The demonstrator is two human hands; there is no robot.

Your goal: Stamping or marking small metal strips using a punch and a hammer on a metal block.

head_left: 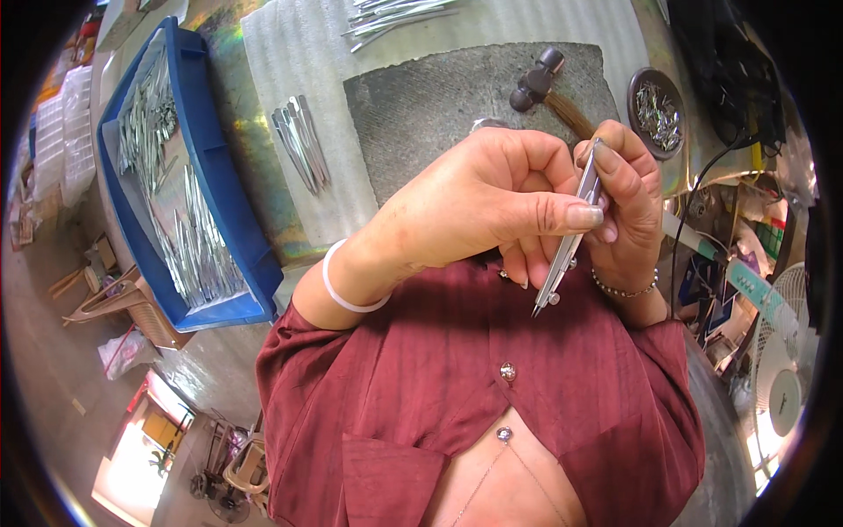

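A slim silver drawing compass (pixel 562 259), its legs together and small screw knobs near its pointed lower end, is held tilted in front of my chest. My left hand (pixel 479 198) pinches its middle, with the thumb laid across the metal. Around the top end, the fingers of my right hand (pixel 630 189) are closed, thumb and forefinger at the tip. Just beyond my hands lies a hammer (pixel 536 83) with a dark head and wooden handle on a rough grey pad (pixel 399 105). My fingers partly hide the lower handle.
On the left stands a blue tray (pixel 235 189) with many slim silver metal parts. Similar parts (pixel 300 145) lie on a white foam sheet (pixel 263 53), and more (pixel 395 16) at its far edge. A dark round bowl (pixel 634 98) of small metal pieces sits right, above a fan (pixel 781 391).
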